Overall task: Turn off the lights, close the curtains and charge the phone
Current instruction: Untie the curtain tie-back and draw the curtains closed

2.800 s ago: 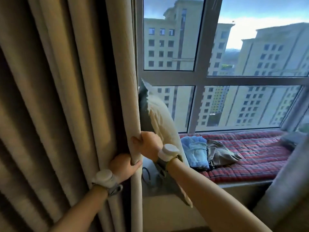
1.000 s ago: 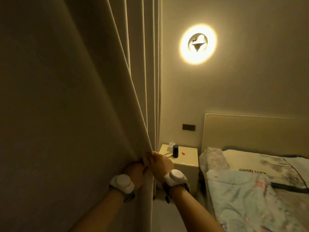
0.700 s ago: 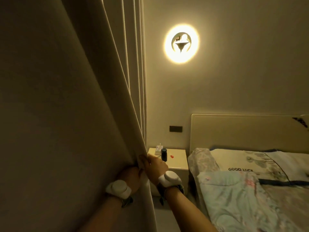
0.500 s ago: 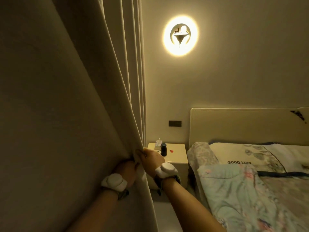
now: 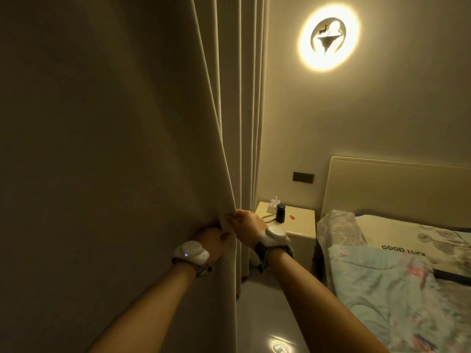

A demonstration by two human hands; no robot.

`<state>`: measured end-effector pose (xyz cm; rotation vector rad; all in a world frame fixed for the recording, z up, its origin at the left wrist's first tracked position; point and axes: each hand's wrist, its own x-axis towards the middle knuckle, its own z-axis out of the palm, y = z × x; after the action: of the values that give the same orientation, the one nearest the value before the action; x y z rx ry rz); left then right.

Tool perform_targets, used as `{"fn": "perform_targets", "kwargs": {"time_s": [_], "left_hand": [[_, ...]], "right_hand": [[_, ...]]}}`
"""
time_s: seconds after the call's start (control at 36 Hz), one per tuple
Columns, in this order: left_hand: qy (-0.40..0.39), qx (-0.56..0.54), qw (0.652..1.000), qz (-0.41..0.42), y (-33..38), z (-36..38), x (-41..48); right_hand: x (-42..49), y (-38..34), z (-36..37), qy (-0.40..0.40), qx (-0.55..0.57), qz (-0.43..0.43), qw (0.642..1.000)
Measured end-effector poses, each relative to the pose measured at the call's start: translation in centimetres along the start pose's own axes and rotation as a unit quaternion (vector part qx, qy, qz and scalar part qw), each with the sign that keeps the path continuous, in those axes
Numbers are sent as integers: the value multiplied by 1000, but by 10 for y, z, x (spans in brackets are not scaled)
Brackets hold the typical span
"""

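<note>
A beige curtain fills the left half of the view and covers the window. My left hand grips its leading edge low down. My right hand pinches the same edge just above and to the right. A second bunch of curtain folds hangs in the corner right behind that edge. A round wall lamp glows on the wall above. A dark switch plate sits on the wall over the bedside table. No phone is visible.
On the bedside table stand a dark cylinder, a white tissue pack, a cable and a small red item. A bed with a floral quilt and pale headboard fills the right. A strip of glossy floor runs between curtain and bed.
Since 2.8 s ago the curtain has been drawn across the bright window to the corner. In the last second both hands kept their grip and shifted slightly right.
</note>
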<state>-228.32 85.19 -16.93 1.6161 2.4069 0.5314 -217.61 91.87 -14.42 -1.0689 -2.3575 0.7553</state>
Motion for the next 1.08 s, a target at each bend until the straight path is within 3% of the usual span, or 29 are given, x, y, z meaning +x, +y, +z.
{"fn": "perform_targets", "kwargs": {"time_s": [0.31,0.56,0.72,0.89,1.08], "left_hand": [[23,14,998,-55,-23,-2,-91],[-19,38,993,-108,-42,-18,-141],[-20,33,990,-135,-60,-30,-171],[-49,27,994,-98,-71,-43,-212],[-54,-1,998,11,-71,-56,-264]], "right_hand": [[-52,-23,19,-61,34,-11,998],[-93,-45,35,-121,36,-21,992],[-117,-55,34,-99,19,5,995],[-177,-78,32,-56,31,67,996],[-261,-84,47,1,48,134,990]]}}
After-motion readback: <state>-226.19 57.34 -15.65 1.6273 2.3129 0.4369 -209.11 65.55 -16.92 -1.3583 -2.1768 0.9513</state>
